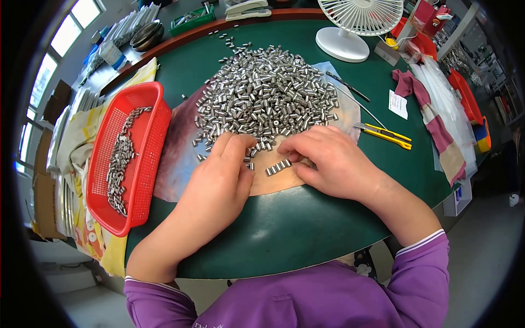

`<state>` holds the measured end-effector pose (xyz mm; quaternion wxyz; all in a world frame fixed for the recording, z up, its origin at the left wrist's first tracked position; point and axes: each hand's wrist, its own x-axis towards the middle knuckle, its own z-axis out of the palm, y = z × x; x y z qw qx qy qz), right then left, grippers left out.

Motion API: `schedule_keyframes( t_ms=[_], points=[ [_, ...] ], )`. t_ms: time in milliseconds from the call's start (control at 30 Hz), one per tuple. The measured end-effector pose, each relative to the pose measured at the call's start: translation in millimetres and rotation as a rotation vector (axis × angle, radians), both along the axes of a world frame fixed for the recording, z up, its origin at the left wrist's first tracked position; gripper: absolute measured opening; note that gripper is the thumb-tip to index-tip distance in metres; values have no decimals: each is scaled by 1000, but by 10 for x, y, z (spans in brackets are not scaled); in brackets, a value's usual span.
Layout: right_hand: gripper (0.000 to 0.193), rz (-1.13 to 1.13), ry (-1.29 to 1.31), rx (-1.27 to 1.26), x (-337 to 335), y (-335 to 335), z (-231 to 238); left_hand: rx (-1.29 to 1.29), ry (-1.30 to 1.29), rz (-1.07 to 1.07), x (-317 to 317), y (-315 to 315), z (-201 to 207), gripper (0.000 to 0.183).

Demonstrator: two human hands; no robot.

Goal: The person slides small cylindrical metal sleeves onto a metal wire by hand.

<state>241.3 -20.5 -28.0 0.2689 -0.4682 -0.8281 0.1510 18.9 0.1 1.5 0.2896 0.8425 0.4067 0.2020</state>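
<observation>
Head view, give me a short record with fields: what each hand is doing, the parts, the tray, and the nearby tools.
left hand: fingers at the near edge of the pile
right hand: fingers beside a short row of pins
pile of metal pins: heaped on the green table
red basket: left, holds some pins
yellow utility knife: right of the hands
white fan: far side

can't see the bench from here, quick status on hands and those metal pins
Left hand flat at the pin pile edge. Right hand by a short lined-up row of pins. Red basket part filled. Nothing in the way.

A heap of small shiny metal cylinders [265,93] lies loose on the green table, few lined up at its near edge.
</observation>
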Motion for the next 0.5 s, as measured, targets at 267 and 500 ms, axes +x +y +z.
schedule_keyframes(
  t_ms=[267, 500],
  points=[
    [23, 107, 126, -50, -93, 2, -51, 77, 45, -17, -43, -19, -21, 40],
    [23, 96, 140, -27, -78, -6, -42, 164, 97, -30, -67, 3, -58, 41]
  ],
)
